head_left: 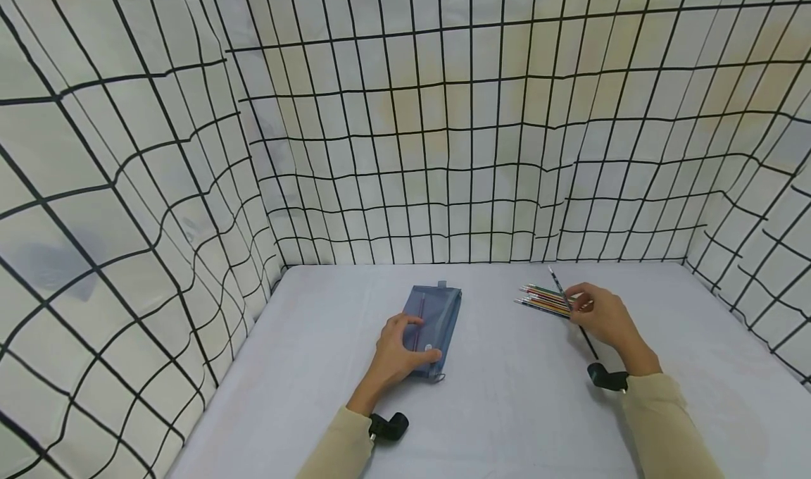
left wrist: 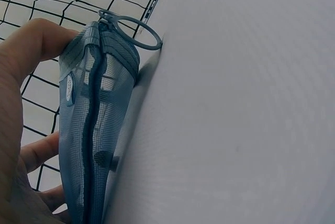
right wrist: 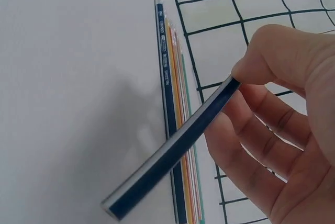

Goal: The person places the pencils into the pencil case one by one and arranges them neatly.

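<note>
My left hand (head_left: 394,349) rests on a blue mesh zippered pencil case (head_left: 448,324) lying on the table, thumb and fingers spread over its upper face. A thin reddish-purple pencil (head_left: 421,307) shows along the case. In the left wrist view the zipper (left wrist: 93,109) faces the camera, with a ring pull (left wrist: 141,33) at its end. My right hand (head_left: 602,315) pinches a dark blue pencil (right wrist: 178,143) between thumb and fingers, holding it slanted over a bundle of pencils (head_left: 543,301). A similar dark blue pencil (right wrist: 166,85) lies at one side of that bundle, beside yellow, red and green ones.
The white tabletop (head_left: 507,408) spreads around and between both hands. Black wire grid (head_left: 469,148) backed by white sheeting stands along the back and both sides. Each wrist wears a small black camera, such as the right one (head_left: 606,377).
</note>
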`<state>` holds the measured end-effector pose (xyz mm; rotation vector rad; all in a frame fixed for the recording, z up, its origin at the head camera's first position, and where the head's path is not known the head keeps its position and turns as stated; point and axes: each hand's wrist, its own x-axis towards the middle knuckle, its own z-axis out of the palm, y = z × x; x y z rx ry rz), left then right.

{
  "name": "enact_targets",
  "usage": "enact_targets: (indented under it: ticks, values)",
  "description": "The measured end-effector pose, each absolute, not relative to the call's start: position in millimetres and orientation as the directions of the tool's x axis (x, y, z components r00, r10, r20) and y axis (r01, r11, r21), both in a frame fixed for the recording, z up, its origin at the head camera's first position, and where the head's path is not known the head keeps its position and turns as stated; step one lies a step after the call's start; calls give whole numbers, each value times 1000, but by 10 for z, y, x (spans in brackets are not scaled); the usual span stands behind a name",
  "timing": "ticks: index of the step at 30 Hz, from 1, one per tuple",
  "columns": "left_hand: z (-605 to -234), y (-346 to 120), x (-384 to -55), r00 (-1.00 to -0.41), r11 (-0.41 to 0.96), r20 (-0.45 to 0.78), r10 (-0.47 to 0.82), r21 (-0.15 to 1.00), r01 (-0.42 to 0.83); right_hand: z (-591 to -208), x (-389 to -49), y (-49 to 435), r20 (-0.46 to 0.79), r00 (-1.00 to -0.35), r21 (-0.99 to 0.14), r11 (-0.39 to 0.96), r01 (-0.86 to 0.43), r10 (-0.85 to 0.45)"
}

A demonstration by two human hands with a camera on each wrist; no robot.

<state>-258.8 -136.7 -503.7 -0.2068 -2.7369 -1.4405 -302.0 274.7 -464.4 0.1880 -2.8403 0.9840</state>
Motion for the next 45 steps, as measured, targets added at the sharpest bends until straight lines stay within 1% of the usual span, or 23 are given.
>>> enact_targets:
  ticks: [4, 10, 18, 25, 29, 36, 45]
  values:
    - [-5044, -1373, -2595, -990, 558, 102, 99, 818, 140, -4609, -3014, 2698, 140, -989, -665, 736, -124, -40]
    - [-5039, -1379, -2595, -990, 555, 104, 99, 820, 142, -4584, -3011, 2628, 70, -998, -769, 637, -50, 6]
    - [-5039, -1384, -2588, -991, 556, 99, 95, 820, 135, -4606, -3014, 2549, 7, -1000, -874, 487, -8, -3]
    - [-5037, -1385, -2587, -990, 561, 102, 95, 816, 138, -4655, -3048, 2443, -62, -998, -901, 431, 53, -5]
    - [-5037, -1384, -2585, -989, 560, 108, 97, 816, 145, -4681, -3051, 2361, -85, -996, -916, 396, 68, -25]
    - [-5025, -1379, -2581, -989, 551, 109, 103, 822, 148, -4731, -3047, 2160, -105, -991, -937, 341, 73, -78]
    - [-5014, -1368, -2576, -988, 544, 110, 107, 825, 151, -4788, -2998, 1820, -123, -986, -953, 292, 85, -114]
